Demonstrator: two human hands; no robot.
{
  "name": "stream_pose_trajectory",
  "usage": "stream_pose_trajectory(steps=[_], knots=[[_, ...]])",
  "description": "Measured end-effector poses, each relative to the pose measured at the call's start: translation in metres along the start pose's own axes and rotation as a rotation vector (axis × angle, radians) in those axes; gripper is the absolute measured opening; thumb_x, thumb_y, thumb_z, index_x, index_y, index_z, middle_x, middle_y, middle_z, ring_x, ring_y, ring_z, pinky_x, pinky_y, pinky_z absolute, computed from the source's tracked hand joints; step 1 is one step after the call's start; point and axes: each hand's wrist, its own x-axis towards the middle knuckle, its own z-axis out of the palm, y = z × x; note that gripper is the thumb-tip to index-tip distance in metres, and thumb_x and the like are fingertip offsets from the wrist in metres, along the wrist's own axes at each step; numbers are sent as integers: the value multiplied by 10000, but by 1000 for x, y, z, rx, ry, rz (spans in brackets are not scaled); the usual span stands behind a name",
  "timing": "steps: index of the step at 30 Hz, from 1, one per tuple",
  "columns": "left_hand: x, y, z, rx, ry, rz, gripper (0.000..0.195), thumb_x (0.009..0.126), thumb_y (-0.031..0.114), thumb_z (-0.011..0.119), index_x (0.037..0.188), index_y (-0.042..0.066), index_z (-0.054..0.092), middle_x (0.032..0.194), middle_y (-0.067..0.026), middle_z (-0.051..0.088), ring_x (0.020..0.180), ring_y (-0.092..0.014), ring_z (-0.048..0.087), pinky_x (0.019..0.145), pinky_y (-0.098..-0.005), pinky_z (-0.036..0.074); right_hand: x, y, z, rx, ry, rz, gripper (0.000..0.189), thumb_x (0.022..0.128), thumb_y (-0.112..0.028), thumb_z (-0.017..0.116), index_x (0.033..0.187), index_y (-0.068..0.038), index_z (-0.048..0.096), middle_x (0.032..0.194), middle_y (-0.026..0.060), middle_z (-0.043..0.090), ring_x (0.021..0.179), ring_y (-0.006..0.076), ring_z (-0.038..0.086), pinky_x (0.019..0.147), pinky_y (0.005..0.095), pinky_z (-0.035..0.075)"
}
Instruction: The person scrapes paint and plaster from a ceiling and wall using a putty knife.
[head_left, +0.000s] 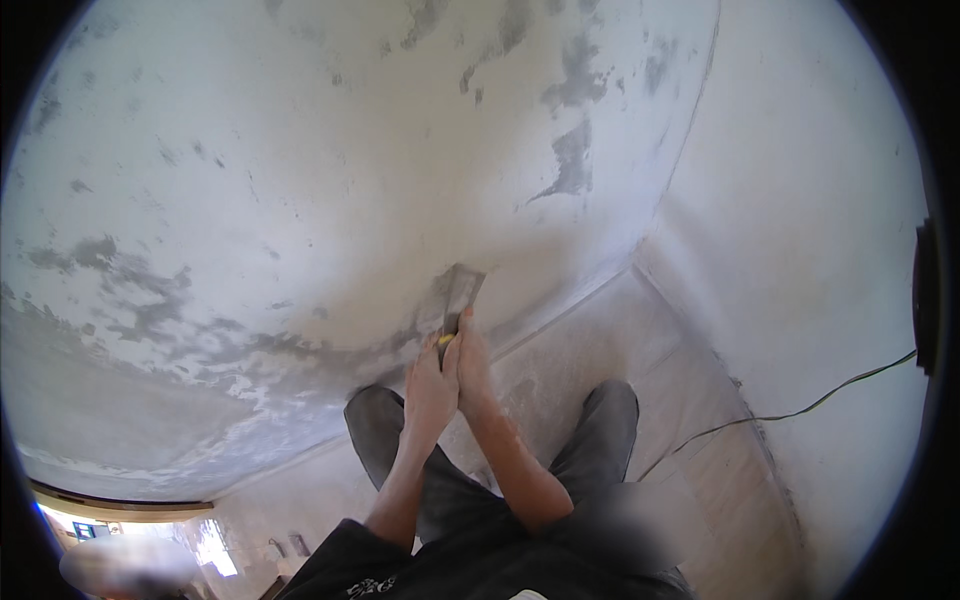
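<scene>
Both of my hands are together on one scraper or putty knife (463, 289), whose wide metal blade lies against the pale, patchy wall (360, 187). My left hand (433, 375) is wrapped about the dark and yellow handle from the left. On the right side, my right hand (472, 360) grips the same tool, with a fingertip reaching up toward the blade. Grey patches spread over the white wall around the blade and farther left. My fingers hide much of the handle.
A second wall (795, 187) meets the first at a corner on the right. A thin cable (780, 416) runs from a dark object (924, 296) down to the dusty floor (555, 375). My bent knees are near the wall. Bright light enters through an opening (214, 547) at lower left.
</scene>
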Motion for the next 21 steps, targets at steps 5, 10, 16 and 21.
stream_pose_trajectory(steps=[5,10,16,21], knots=[[-6,-7,-10,-78,-12,-80,479,974,334,450,1204,-76,541,1142,-276,602,1080,-430,565,939,-447,431,-6,17,8,14,-14,41,560,999,-493,382,799,-16,597,680,34,579,577,118,529,526,267,426],[22,18,0,-36,-35,-6,456,974,329,452,1198,-55,553,1122,-279,609,1072,-432,566,928,-450,435,20,-14,-3,-132,9,-169,593,985,-533,385,792,-15,597,671,21,565,598,95,523,525,264,420],[7,13,7,-158,-47,4,448,977,324,444,1172,-63,559,1140,-278,600,1079,-438,557,926,-451,433,-1,-17,-7,-231,8,-102,603,990,-546,348,805,-30,598,689,39,567,620,110,522,560,274,433],[-5,1,-8,-24,-56,-169,451,980,315,442,1179,-74,550,1174,-285,580,1094,-437,549,932,-450,432,0,23,-5,-98,10,22,605,995,-522,361,812,7,590,666,27,554,583,155,501,549,313,432]])
